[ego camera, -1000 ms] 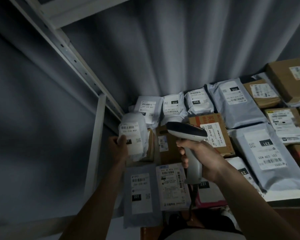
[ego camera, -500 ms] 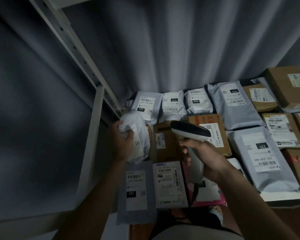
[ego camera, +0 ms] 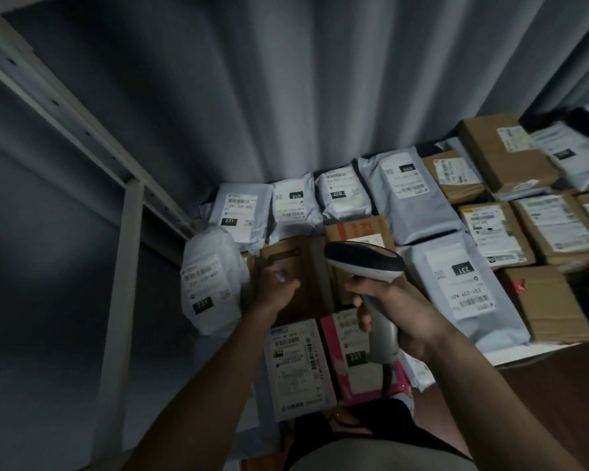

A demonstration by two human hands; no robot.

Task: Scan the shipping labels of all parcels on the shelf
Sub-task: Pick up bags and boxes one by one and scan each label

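Many parcels with shipping labels cover the shelf (ego camera: 524, 351): grey poly bags, brown cartons and a pink parcel (ego camera: 340, 375). My right hand (ego camera: 402, 314) grips the handle of a grey barcode scanner (ego camera: 364, 265), whose head points left over the middle of the shelf. A white bagged parcel marked 231 (ego camera: 208, 287) lies at the shelf's left end, label up. My left hand (ego camera: 274, 287) is just right of it, resting on a brown carton (ego camera: 296, 260) and covering part of its top. Its fingers look relaxed and hold nothing.
A white metal upright (ego camera: 123, 266) and a slanted rail (ego camera: 82, 130) frame the shelf's left side. A pleated grey curtain (ego camera: 320, 96) hangs behind the parcels. A white labelled parcel (ego camera: 296, 365) overhangs the front edge near my left arm.
My left hand has let go of the white 231 parcel, which now lies label up at the left end. The hand has moved right onto the brown carton. The scanner stays in my right hand.
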